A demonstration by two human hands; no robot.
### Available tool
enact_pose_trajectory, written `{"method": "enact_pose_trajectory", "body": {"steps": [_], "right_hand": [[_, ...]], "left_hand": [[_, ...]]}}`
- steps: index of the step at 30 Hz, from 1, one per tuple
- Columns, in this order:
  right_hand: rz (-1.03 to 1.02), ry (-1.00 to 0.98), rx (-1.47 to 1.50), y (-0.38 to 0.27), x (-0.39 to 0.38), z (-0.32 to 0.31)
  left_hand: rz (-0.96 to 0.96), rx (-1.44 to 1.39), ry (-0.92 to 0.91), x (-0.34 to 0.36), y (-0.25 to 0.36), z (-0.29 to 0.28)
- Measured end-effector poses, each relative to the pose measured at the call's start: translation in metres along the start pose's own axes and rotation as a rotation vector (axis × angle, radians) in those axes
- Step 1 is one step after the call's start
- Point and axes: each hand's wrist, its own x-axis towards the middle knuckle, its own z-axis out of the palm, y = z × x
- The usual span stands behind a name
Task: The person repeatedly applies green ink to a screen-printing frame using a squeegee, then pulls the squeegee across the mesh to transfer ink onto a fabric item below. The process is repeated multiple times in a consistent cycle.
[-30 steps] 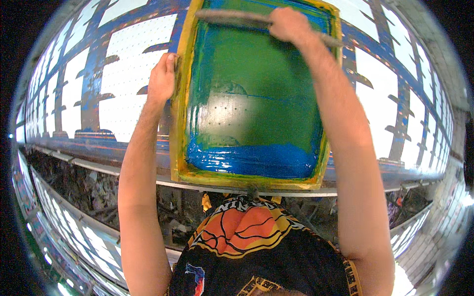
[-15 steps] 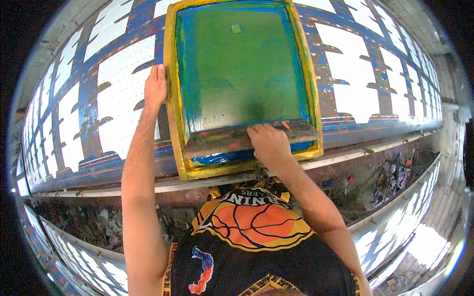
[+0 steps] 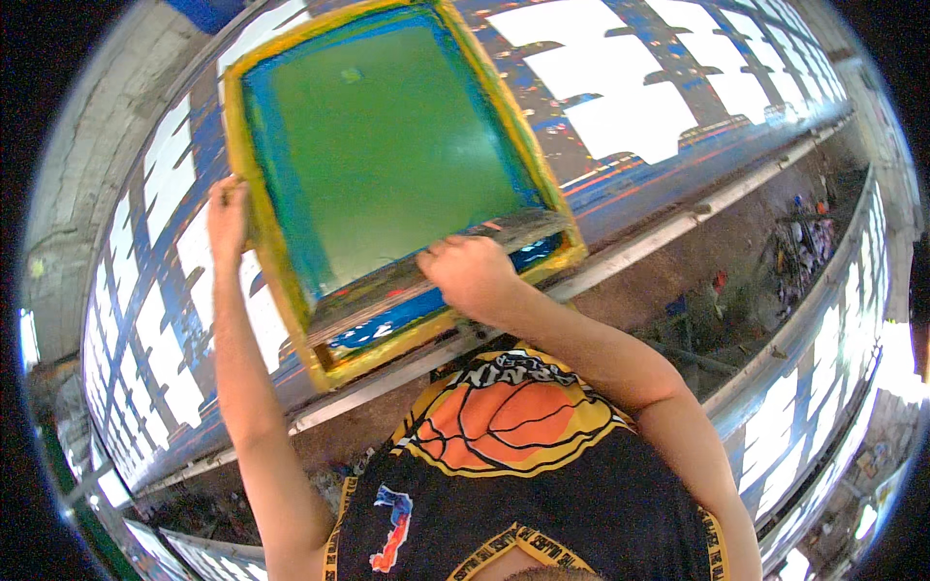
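A screen-printing frame (image 3: pixel 263 208) with yellow, paint-smeared edges and green mesh lies slanted over the long table. My left hand (image 3: pixel 229 218) has its fingers curled at the frame's left side. Near the frame's close end, my right hand (image 3: pixel 470 276) is closed over the top of a wide squeegee (image 3: pixel 363 289), stained dark and spanning the frame's width. Wet blue ink (image 3: pixel 387 320) pools between the squeegee and the near edge. Whatever lies beneath the mesh is hidden.
White cut pieces (image 3: pixel 630 107) lie in rows along the table, right and left of the frame. A pale rail (image 3: pixel 697 208) runs along the table's near edge. Beyond a littered gap (image 3: pixel 746 261), another table with white pieces (image 3: pixel 804 407) stands at the lower right.
My view has turned, so the table now slants. The frame, with both hands on it and the squeegee, appears farther left and covers more of the white piece there.
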Motion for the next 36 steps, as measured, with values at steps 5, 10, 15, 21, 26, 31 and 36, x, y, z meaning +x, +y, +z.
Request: {"method": "enact_pose_trajectory", "body": {"steps": [5, 10, 15, 21, 26, 31, 36], "right_hand": [[-0.024, 0.176, -0.114, 0.057, -0.019, -0.021], [-0.041, 0.195, -0.171, 0.177, -0.054, -0.052], [-0.056, 0.104, -0.162, 0.301, -0.105, -0.095], [-0.047, 0.044, -0.157, 0.399, -0.163, -0.125], [-0.035, 0.078, -0.149, 0.436, -0.185, -0.133], [-0.032, 0.062, -0.174, 0.439, -0.188, -0.133], [0.0, -0.024, -0.179, 0.441, -0.187, -0.135]], "left_hand": [[0.006, 0.015, 0.1, 0.019, 0.07, 0.027], [0.065, -0.026, 0.126, 0.012, 0.16, 0.11], [0.069, 0.008, 0.151, -0.019, 0.247, 0.217], [0.0, -0.103, 0.101, -0.051, 0.312, 0.32], [0.029, -0.079, 0.083, -0.06, 0.33, 0.361], [0.031, -0.099, 0.06, -0.056, 0.329, 0.373], [0.01, 0.008, 0.011, -0.063, 0.335, 0.379]]}}
